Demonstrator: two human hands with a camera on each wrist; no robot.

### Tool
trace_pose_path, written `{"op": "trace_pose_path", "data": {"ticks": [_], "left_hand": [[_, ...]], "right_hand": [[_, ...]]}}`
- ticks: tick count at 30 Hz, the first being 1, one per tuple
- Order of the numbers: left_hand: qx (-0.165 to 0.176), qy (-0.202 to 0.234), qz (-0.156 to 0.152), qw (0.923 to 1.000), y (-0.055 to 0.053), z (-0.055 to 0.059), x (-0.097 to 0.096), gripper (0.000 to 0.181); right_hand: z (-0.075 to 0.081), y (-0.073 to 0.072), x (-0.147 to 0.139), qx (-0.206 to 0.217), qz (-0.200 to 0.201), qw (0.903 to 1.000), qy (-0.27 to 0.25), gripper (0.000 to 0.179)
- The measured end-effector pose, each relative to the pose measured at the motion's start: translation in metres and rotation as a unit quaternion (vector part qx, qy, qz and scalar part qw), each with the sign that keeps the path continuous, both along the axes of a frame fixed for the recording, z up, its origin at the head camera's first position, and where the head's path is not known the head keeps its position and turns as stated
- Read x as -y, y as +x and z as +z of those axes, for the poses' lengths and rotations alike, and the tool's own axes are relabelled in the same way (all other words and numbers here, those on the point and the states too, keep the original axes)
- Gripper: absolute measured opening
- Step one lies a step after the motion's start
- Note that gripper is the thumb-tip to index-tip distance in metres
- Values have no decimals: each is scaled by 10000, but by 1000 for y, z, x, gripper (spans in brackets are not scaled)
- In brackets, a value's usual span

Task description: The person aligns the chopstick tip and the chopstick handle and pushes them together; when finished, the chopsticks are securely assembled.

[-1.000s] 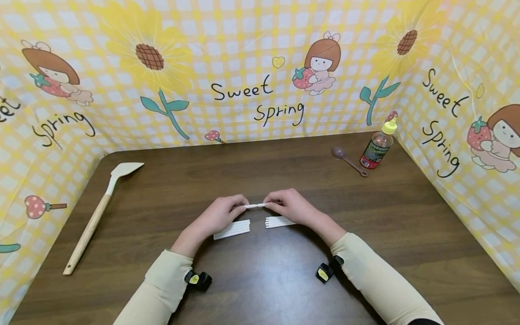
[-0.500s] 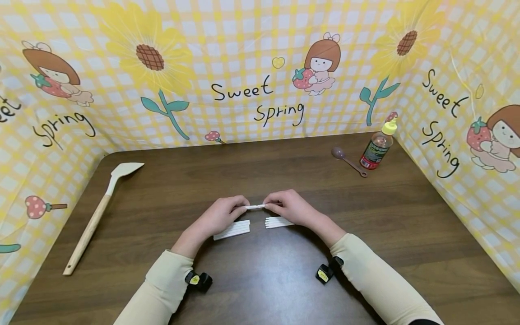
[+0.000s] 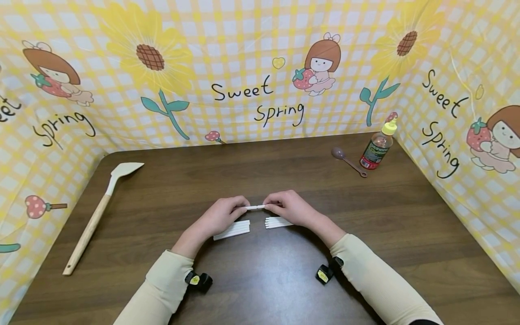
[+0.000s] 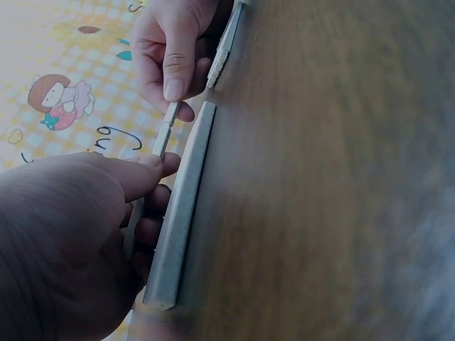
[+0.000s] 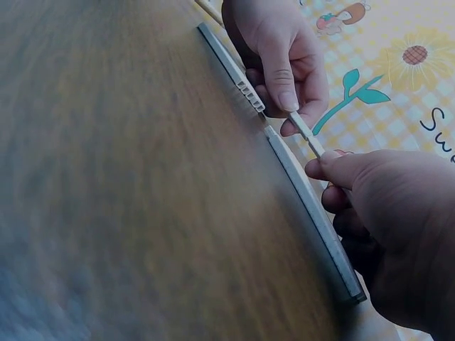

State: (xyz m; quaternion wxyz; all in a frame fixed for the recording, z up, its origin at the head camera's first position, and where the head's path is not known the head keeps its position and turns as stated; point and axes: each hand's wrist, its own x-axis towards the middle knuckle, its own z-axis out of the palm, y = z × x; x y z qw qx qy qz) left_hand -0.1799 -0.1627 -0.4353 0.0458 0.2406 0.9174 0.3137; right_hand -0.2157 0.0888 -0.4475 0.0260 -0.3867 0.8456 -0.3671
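Left hand (image 3: 219,214) is pinching one end of a slim white stick (image 3: 255,207) between thumb and fingers; right hand (image 3: 293,208) is pinching the other end, so each grip is holding the stick. It is spanning the gap between the hands, over the middle of the table (image 3: 260,280), and is showing a notch or joint along the middle; cannot tell whether it is one piece or two meeting. Left stick row (image 3: 233,229), white and set side by side, is lying just on the near side of the left hand. Right stick row (image 3: 278,222) is lying partly beneath the right hand, stepped ends facing left. A spatula (image 3: 99,212) is lying at far left, handle pointing near. At far right, a spoon (image 3: 351,164) is lying beside a yellow-capped bottle (image 3: 374,153), which is standing upright.
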Motion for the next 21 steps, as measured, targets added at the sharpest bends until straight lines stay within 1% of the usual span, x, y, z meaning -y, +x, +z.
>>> {"op": "trace_pose_path", "data": {"ticks": [8, 21], "left_hand": [[52, -11, 24, 10000, 1, 3, -2, 7], [-19, 83, -42, 10000, 2, 2, -2, 5]], "right_hand": [[0, 1, 0, -14, -12, 10000, 18, 8], [-2, 1, 0, -13, -85, 10000, 2, 7]]}}
